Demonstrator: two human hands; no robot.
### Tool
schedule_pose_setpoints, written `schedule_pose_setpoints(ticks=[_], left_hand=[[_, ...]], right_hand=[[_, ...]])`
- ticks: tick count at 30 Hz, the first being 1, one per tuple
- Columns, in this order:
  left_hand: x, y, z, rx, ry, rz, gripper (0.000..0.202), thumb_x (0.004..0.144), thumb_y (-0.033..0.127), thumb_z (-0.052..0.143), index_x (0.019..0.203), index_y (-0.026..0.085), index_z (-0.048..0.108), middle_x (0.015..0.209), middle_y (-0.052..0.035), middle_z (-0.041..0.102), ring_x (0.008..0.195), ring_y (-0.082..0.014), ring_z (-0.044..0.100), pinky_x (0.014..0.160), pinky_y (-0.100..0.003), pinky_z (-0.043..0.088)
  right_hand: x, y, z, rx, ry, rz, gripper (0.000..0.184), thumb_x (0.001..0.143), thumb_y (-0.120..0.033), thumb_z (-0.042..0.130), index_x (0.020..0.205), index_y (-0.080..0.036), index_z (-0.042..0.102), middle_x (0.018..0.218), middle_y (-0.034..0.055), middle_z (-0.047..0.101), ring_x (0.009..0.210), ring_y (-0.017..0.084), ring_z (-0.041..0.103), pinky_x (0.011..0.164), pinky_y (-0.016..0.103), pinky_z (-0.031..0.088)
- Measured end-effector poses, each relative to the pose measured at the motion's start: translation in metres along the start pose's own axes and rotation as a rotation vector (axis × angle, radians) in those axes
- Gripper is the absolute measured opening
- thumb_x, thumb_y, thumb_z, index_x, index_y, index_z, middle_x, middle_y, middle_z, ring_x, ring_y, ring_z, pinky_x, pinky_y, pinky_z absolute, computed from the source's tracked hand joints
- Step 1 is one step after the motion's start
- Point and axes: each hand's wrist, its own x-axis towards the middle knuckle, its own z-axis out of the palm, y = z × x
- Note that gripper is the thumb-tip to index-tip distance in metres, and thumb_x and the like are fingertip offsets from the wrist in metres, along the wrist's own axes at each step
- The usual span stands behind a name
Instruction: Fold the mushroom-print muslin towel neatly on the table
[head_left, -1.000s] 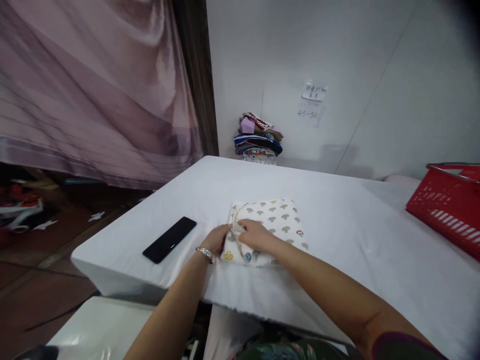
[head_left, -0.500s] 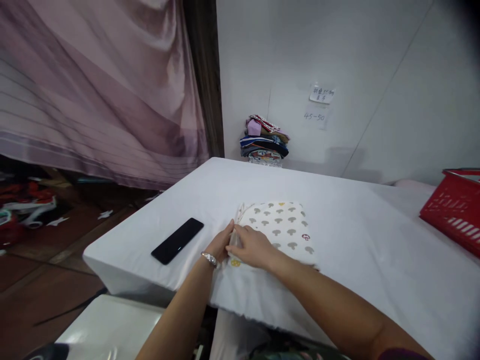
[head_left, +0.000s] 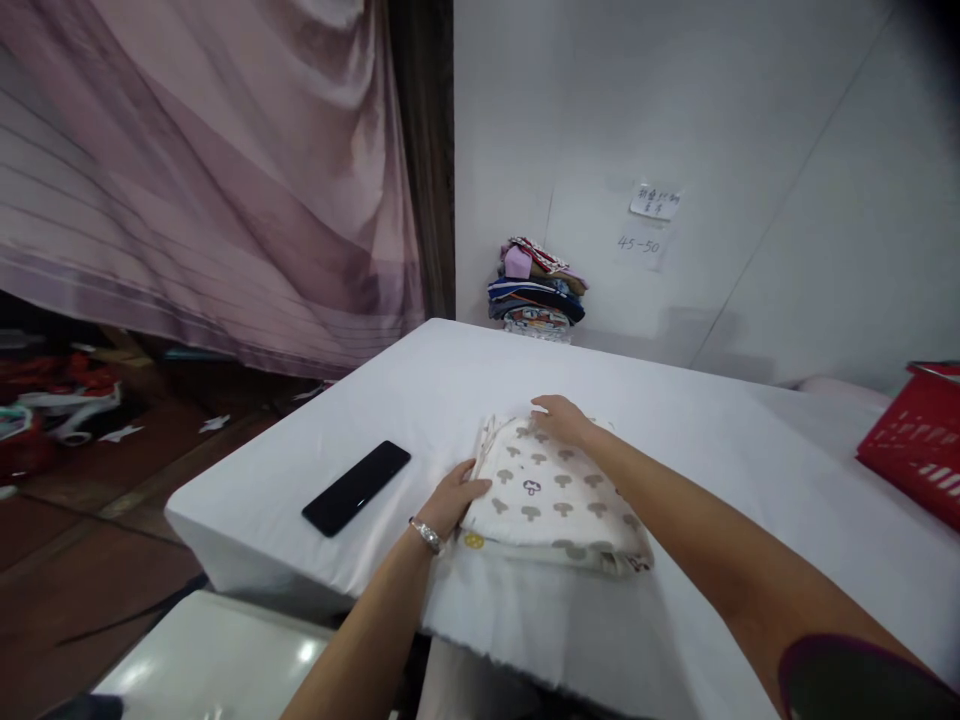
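A pink curtain [head_left: 247, 200] is hung beyond the left side of the white-draped table [head_left: 675, 405]. A black smartphone [head_left: 357, 488] is laid near the table's left edge. Close to the table's near edge, the left hand [head_left: 451, 497] is set against the left side of the folded mushroom-print cloth [head_left: 534, 489], thumb over the top; whether any fabric is pinched cannot be told. The cloth itself is laid in layers on the table, by the near edge. It is judged light, soft and limp, hard to damage but easily creased, its layers apt to slip; it is best held by the folded edges, several layers together. A stack of folded clothes [head_left: 536, 290] is seen past the table's far edge. The right hand [head_left: 564, 421] is placed at the cloth's far edge, towards the table's middle, fingers loosely curved; its hold is unclear. A red plastic basket [head_left: 916, 430] is set at the table's right end.
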Motion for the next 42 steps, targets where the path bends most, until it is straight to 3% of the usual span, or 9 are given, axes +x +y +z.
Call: schedule_pose_setpoints(ticks=[6,12,16,21,26,29,33,38,42], left_hand=[[0.002,-0.004,-0.005,-0.04,-0.048,-0.003,0.087,0.058,0.025,0.075,0.133,0.012,0.032,0.101,-0.0123,0.066,0.084,-0.0246,0.064,0.075,-0.036,0.05],[0.004,-0.006,-0.006,-0.04,-0.063,-0.005,0.089,0.056,0.029,0.077,0.133,0.015,0.033,0.107,-0.0127,0.064,0.086,-0.0251,0.064,0.076,-0.035,0.05],[0.003,-0.006,-0.007,-0.007,-0.09,0.016,0.08,0.057,0.023,0.074,0.129,0.016,0.039,0.106,-0.0114,0.065,0.088,-0.0255,0.063,0.076,-0.035,0.05],[0.003,-0.004,-0.009,-0.026,-0.169,0.02,0.078,0.056,0.018,0.071,0.127,0.015,0.041,0.106,-0.0114,0.065,0.089,-0.0268,0.062,0.077,-0.037,0.05],[0.004,-0.003,-0.009,-0.035,-0.19,0.022,0.075,0.055,0.018,0.071,0.125,0.015,0.044,0.106,-0.0112,0.064,0.094,-0.0279,0.061,0.08,-0.038,0.048],[0.004,-0.002,-0.009,-0.059,-0.203,0.007,0.077,0.055,0.018,0.07,0.126,0.014,0.042,0.108,-0.0122,0.064,0.093,-0.0282,0.061,0.08,-0.038,0.048],[0.004,-0.001,-0.008,-0.064,-0.195,0.006,0.078,0.055,0.018,0.07,0.127,0.014,0.041,0.111,-0.0121,0.063,0.096,-0.0279,0.06,0.08,-0.036,0.048],[0.001,0.003,-0.006,-0.063,-0.226,-0.02,0.072,0.053,0.018,0.071,0.121,0.01,0.047,0.104,-0.0132,0.066,0.091,-0.0271,0.062,0.076,-0.035,0.049],[-0.002,0.009,-0.004,-0.047,-0.185,-0.061,0.071,0.053,0.018,0.07,0.121,0.009,0.047,0.097,-0.0125,0.068,0.086,-0.0262,0.063,0.071,-0.033,0.049]], right_hand=[[0.031,0.015,-0.007,0.017,-0.217,-0.015,0.03,0.073,-0.038,0.058,0.094,-0.019,0.069,0.106,0.0079,0.065,0.092,0.023,0.06,0.079,0.029,0.045],[0.038,0.009,-0.014,0.048,-0.21,-0.075,0.024,0.062,-0.026,0.065,0.084,-0.019,0.07,0.089,0.0041,0.068,0.082,0.022,0.061,0.073,0.028,0.045],[0.042,0.003,0.007,0.136,-0.103,-0.137,0.025,0.073,-0.025,0.055,0.095,-0.018,0.065,0.092,0.0026,0.067,0.084,0.018,0.059,0.074,0.026,0.044],[0.047,0.008,0.035,0.146,-0.133,-0.179,0.026,0.074,-0.025,0.056,0.098,-0.017,0.065,0.104,0.0042,0.064,0.092,0.017,0.058,0.08,0.026,0.044],[0.049,0.008,0.029,0.032,-0.149,-0.135,0.045,0.074,-0.039,0.059,0.114,-0.018,0.059,0.117,0.0103,0.059,0.105,0.026,0.054,0.09,0.038,0.038],[0.038,0.0,0.019,-0.042,-0.095,-0.1,0.061,0.072,-0.043,0.061,0.125,-0.015,0.05,0.122,0.0155,0.055,0.114,0.032,0.046,0.098,0.047,0.028],[0.001,-0.006,0.021,-0.111,0.08,-0.246,0.054,0.085,-0.043,0.045,0.133,-0.019,0.041,0.14,0.01,0.037,0.131,0.025,0.026,0.106,0.044,0.014],[-0.032,-0.002,0.038,-0.147,-0.123,-0.298,0.059,0.087,-0.052,0.033,0.136,-0.019,0.035,0.147,0.0095,0.021,0.135,0.026,0.015,0.107,0.05,0.012],[-0.042,0.006,0.018,-0.024,-0.002,-0.233,0.06,0.087,-0.055,0.033,0.137,-0.022,0.035,0.147,0.0073,0.019,0.136,0.024,0.012,0.108,0.049,0.011]])
